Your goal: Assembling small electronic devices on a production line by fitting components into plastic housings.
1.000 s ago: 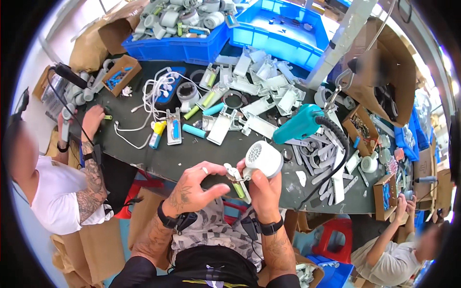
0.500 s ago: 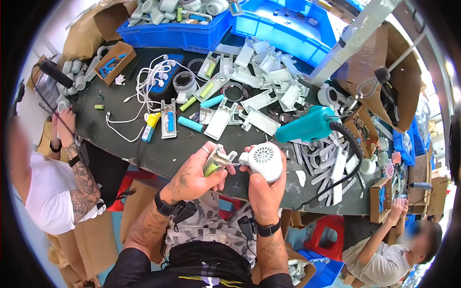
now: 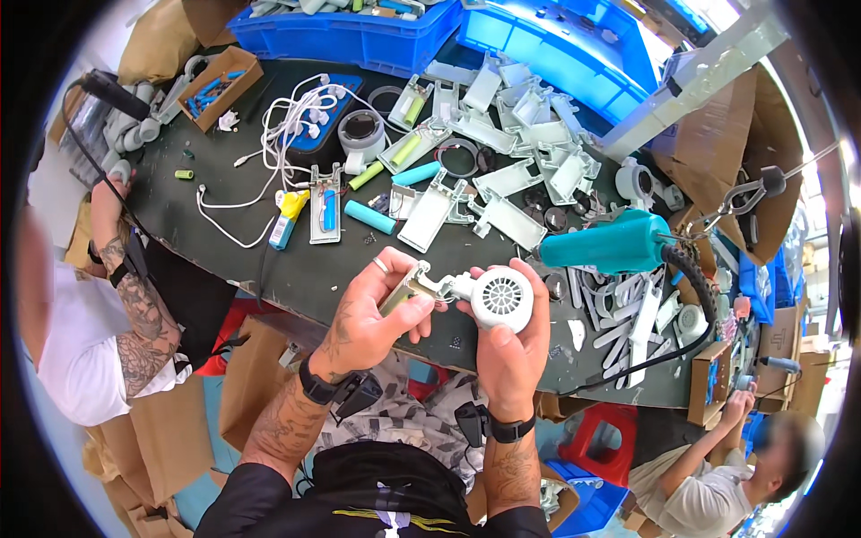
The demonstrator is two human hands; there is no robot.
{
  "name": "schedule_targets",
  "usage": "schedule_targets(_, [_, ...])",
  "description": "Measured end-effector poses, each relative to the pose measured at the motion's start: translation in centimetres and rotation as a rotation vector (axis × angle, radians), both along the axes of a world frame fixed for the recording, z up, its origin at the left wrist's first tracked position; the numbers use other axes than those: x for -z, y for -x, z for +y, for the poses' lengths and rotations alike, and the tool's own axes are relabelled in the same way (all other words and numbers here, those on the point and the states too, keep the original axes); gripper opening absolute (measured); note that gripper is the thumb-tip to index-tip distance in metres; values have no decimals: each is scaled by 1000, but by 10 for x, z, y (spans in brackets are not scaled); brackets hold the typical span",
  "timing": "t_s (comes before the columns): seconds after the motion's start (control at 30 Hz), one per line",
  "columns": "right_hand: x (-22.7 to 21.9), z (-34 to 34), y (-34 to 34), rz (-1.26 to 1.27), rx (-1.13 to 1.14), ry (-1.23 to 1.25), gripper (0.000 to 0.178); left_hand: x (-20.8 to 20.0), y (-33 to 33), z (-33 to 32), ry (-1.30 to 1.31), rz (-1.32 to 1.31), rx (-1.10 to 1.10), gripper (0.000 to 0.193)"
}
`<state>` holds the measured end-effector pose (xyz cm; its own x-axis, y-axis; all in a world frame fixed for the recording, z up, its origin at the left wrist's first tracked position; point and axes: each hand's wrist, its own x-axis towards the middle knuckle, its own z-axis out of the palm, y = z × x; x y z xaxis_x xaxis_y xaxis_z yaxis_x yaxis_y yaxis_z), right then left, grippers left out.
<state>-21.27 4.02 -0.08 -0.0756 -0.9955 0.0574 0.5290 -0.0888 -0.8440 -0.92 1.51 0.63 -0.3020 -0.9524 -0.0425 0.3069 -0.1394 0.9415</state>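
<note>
The left hand (image 3: 381, 312) grips the handle (image 3: 421, 282); the right hand (image 3: 517, 357) grips the fan head (image 3: 502, 300) beside it. Both parts are held up over the table (image 3: 179, 211), near its front edge. Beyond them, a bare strip reaches to the shells (image 3: 431, 215); wider room opens left. Rightward, the driver (image 3: 599, 245) and strips (image 3: 644, 327) crowd the space.
</note>
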Motion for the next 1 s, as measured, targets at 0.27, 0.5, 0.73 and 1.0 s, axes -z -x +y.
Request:
schedule_targets(0.27, [-8, -2, -4, -32, -29, -20, 92, 5, -3, 2, -33, 45, -22, 22])
schedule_targets(0.5, [-6, 2, -3, 207, 18, -10, 90, 4, 0, 2, -43, 66, -60, 24])
schedule_targets(0.73, [-8, -1, -6, 298, -15, 18, 68, 2, -1, 2, -59, 73, -69, 23])
schedule_targets(1.0, [5, -2, -6, 652, 116, 99, 71, 2, 1, 4, -41, 36, -70, 24])
